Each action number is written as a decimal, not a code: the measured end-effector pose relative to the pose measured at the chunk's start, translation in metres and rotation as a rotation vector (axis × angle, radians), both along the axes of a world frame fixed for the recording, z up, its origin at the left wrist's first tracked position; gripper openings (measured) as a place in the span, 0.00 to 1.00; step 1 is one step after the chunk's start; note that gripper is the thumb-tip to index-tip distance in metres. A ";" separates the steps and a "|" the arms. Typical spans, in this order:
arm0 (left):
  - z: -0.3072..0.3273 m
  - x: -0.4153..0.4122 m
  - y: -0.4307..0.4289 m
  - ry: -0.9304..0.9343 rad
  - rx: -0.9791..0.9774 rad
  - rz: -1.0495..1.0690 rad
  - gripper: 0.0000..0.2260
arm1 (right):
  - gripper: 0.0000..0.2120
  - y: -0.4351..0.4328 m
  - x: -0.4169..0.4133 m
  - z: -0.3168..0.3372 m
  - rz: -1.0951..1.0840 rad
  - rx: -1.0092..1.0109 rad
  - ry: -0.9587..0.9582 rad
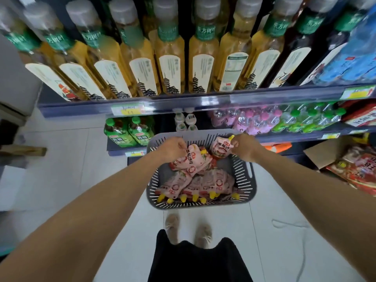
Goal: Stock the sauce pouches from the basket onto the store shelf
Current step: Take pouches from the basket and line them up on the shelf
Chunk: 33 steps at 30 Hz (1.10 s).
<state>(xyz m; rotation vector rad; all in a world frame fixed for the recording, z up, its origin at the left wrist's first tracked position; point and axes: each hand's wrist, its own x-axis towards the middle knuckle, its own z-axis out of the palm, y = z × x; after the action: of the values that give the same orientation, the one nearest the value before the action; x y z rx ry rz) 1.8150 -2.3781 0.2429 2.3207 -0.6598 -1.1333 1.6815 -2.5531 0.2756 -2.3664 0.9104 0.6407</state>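
Both hands lifting sauce pouches over the basket

The left hand (173, 148) grips 1 pouch (188, 161); the right hand (243, 146) pinches another pouch (220, 149) by its yellow spout. More pouches (203, 186) lie in the grey basket (247, 180) below.

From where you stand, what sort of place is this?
Most likely a small grocery shop: tea bottles fill a shelf edged with price tags, and a basket of sauce pouches sits on the floor.
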 end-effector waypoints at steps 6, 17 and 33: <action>-0.072 0.017 -0.012 -0.049 0.089 0.007 0.04 | 0.19 -0.008 0.010 -0.065 -0.263 0.054 -0.022; -0.169 0.024 -0.036 0.002 0.089 -0.114 0.13 | 0.36 -0.012 0.016 -0.165 -0.598 0.219 -0.056; -0.194 0.019 -0.059 -0.219 0.200 -0.097 0.12 | 0.34 0.004 0.018 -0.172 -0.658 -0.081 -0.209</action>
<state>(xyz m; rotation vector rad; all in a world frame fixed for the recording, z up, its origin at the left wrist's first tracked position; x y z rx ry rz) 1.8337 -2.4374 0.0488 2.6348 -0.7771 -1.0371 1.6992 -2.5493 0.1032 -1.9644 1.5253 0.0934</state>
